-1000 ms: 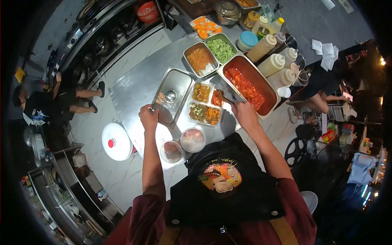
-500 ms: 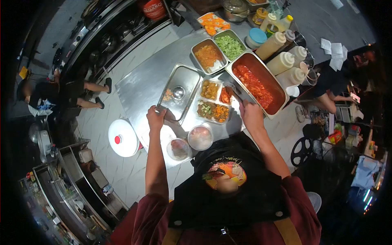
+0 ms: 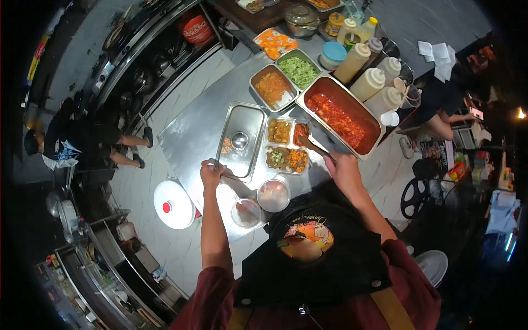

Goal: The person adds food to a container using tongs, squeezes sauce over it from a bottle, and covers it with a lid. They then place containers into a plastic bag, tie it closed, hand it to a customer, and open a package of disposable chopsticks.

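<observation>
My right hand (image 3: 345, 171) is closed round the handle of a brown utensil (image 3: 314, 146), whose tip is over the red food in a clear compartment tray (image 3: 287, 144). That tray also holds brown and orange foods in separate compartments. My left hand (image 3: 212, 174) is closed at the lower left edge of a steel lid (image 3: 239, 141) with a round knob, lying left of the tray; a thin metal tool (image 3: 220, 162) shows between its fingers. A deep steel pan of red food (image 3: 341, 118) stands to the right.
Behind are pans of shredded orange food (image 3: 271, 88) and chopped greens (image 3: 298, 70). Sauce bottles (image 3: 367, 84) line the right. Two round tubs (image 3: 273, 196) sit near my apron. A white lidded pot (image 3: 174, 204) is at left. Other people are at far left and right.
The utensil in my right hand has moved back over the tray's red food, after being lower and nearer my hand. The lid appears shifted closer to the tray. The camera view has shifted slightly.
</observation>
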The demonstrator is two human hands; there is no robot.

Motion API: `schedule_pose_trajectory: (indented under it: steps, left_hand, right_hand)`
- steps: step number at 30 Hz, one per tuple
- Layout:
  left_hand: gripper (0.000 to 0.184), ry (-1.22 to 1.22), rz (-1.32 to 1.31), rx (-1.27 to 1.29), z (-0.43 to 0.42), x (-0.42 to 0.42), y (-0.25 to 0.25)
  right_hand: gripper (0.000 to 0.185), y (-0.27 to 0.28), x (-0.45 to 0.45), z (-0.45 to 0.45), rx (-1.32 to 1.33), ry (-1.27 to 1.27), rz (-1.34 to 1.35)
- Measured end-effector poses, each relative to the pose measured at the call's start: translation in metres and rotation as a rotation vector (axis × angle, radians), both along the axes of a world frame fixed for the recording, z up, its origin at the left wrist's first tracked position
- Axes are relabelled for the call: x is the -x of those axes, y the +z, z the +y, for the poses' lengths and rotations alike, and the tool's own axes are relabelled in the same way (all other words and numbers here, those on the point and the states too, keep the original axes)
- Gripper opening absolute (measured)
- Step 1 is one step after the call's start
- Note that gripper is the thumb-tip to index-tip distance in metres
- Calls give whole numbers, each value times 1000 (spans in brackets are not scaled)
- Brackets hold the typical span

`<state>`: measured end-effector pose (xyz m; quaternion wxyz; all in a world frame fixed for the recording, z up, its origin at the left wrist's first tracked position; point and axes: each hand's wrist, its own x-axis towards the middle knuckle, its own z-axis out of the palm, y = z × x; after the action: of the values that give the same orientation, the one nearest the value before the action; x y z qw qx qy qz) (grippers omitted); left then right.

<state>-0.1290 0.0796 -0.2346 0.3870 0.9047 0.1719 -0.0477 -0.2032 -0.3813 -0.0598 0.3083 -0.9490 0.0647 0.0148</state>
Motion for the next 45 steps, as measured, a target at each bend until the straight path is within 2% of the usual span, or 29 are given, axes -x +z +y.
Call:
schedule_pose_trajectory:
  steps: [2, 3, 4, 6, 9, 10, 13, 15, 17, 18, 21, 24, 26, 27, 28, 29, 31, 32, 34, 35, 36, 37, 38, 39, 40, 44, 45]
  left_hand:
    - [56, -21, -39, 36, 2, 1, 5]
    - [49, -80, -192, 7, 26, -2, -39]
    - [40, -30, 181, 164, 15, -8, 8]
    - [31, -40, 326, 434, 26, -14, 20]
    - [28, -51, 307, 471, 44, -17, 20]
    - [27, 9, 317, 526, 48, -17, 21]
    - [29, 125, 354, 711, 70, -20, 13]
    - [32, 157, 302, 888, 85, -19, 16]
    - [45, 222, 231, 1064, 83, -19, 27]
    - [46, 274, 133, 1094, 73, -18, 36]
    - [47, 404, -134, 1144, 55, -12, 47]
    - [48, 453, -363, 1129, 58, -9, 49]
    - [49, 453, -433, 975, 71, -3, 69]
    - [51, 471, -465, 1045, 75, -1, 86]
    - [52, 374, -514, 1029, 85, 2, 102]
    - [54, 384, -568, 1008, 94, 3, 120]
    - [58, 372, -652, 911, 74, -2, 185]
    - [64, 258, -652, 849, 66, -7, 213]
    - [47, 65, -694, 820, 69, -28, 240]
    - [36, 24, -776, 642, 34, -38, 264]
    - [30, -259, -754, 371, -3, -48, 294]
    - [28, -448, -821, 419, -36, -60, 307]
    - [35, -517, -744, 450, -71, -67, 331]
    - [42, -589, -769, 592, -104, -72, 346]
    - [43, -685, -792, 558, -131, -80, 360]
    - [43, -884, -772, 546, -228, -89, 412]
    - [43, -918, -776, 544, -251, -91, 419]
  right_hand:
    - [24, 52, 10, -10, -114, -56, 82]
    - [24, 73, 15, -16, -188, -89, 59]
    - [24, 84, 19, -26, -219, -139, 32]
    - [24, 94, 26, -52, -287, -233, -27]
    - [26, 97, 11, -88, -209, -336, 29]
    - [27, 86, 5, -101, -139, -303, -10]
    - [32, 12, -25, -118, 0, -199, -105]
    - [37, -31, -42, -121, 3, -108, -126]
    - [46, -63, -54, -115, -115, -118, -68]
    - [50, -69, -58, -112, -176, -122, -38]
    - [65, -62, -58, -106, 86, -117, -30]
    - [71, -50, -44, -107, 108, -144, -184]
    - [67, -32, -30, -106, 52, -159, -242]
    - [66, -22, -24, -104, 6, -173, -267]
    - [65, -10, -18, -102, -41, -187, -291]
    - [62, 9, -12, -96, -57, -193, -338]
    - [60, 62, -10, -86, -302, -202, -272]
    - [59, 81, -12, -81, -423, -207, -238]
    - [52, 99, -23, -75, -532, -171, -317]
    - [48, 120, -31, -68, -647, -138, -317]
    - [46, 104, -42, -68, -717, -3, -460]
    - [46, 105, -44, -68, -778, 58, -432]
    - [38, 126, -48, -72, -738, 169, -421]
    - [33, 140, -50, -76, -779, 227, -368]
    - [30, 148, -56, -86, -727, 280, -271]
    - [32, 133, -71, -112, -852, 634, -23]
    - [36, 135, -68, -113, -785, 688, 18]
